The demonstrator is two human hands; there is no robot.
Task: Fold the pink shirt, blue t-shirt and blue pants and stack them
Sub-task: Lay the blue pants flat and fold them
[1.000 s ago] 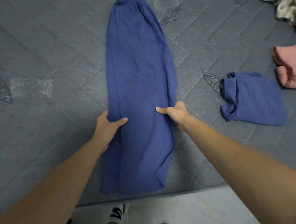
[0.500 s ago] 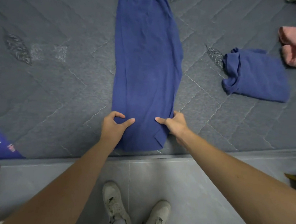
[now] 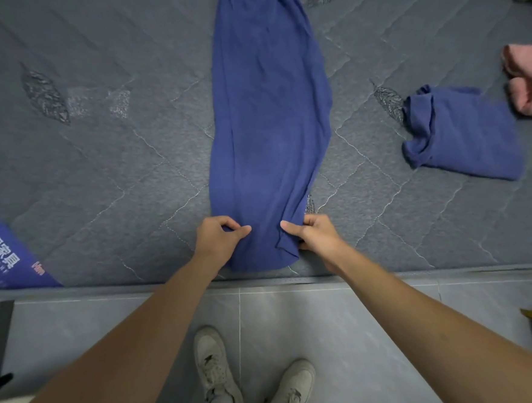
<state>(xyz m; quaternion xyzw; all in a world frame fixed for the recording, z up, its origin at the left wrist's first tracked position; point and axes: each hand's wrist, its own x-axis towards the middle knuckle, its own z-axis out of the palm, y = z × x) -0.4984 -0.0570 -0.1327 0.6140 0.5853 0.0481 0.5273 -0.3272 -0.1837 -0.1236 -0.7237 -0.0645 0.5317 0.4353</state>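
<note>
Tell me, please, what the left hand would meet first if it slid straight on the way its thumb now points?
The left hand pinches the blue pants at their near left edge, thumb pointing across the cloth. Going on, it would probably meet the right hand, which pinches the opposite edge.

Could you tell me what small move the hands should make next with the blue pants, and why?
Probably lift the near end and carry it away toward the far end. The left hand and right hand each pinch a side of the blue pants near the hem, and the pants lie long and flat on the mattress.
</note>
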